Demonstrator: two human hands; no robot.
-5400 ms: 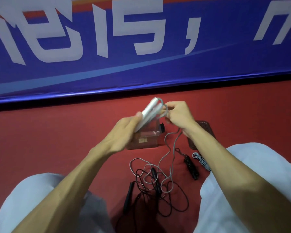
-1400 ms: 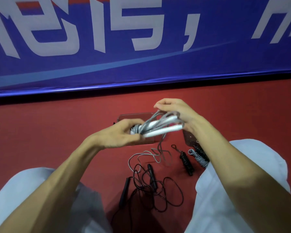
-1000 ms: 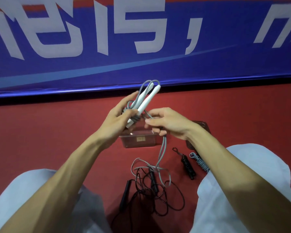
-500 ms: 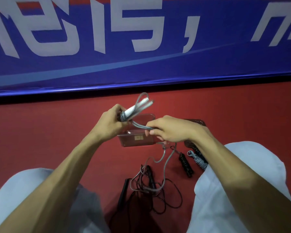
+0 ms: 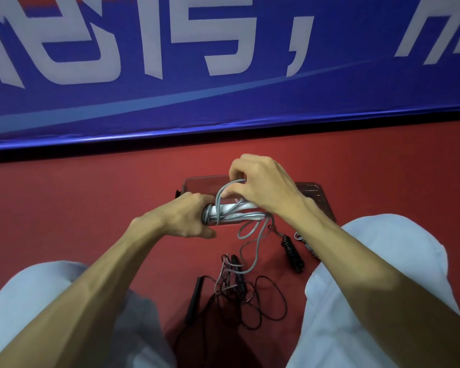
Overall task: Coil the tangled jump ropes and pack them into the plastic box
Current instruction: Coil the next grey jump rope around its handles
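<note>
A blue banner [image 5: 250,102] with large white characters fills the wall ahead of you, and below it runs the red floor [image 5: 77,203] where you sit. At the far left your left knee [image 5: 37,301] shows in pale trousers. Your left hand [image 5: 186,219] is closed around one end of the grey jump rope [image 5: 239,215], its fingers wrapped just behind the capped ends of the two white handles, which lie side by side, point to your right and are held above the floor. Several turns of grey cord run along and around the handles. Behind that bundle, farther from you, the clear plastic box [image 5: 205,183] stands on the floor; your hands cover most of it, so its contents cannot be told. Your right hand [image 5: 260,187] sits above the handles, fingertips and thumb pinching a loop of the grey cord that arcs over toward the capped end. From under this hand the loose remainder of the cord hangs in long loops to the floor, where it meets the black jump rope [image 5: 236,274], a loose tangle between your legs with one black handle [image 5: 194,298] at its left edge. Right of the box a flat clear plastic piece [image 5: 319,197] lies on the floor, partly under your right wrist. Beside your right forearm a wound black bundle [image 5: 292,253] lies near a grey-and-white bundle [image 5: 310,248], mostly hidden by the arm, and beyond them is your right knee [image 5: 383,261].
</note>
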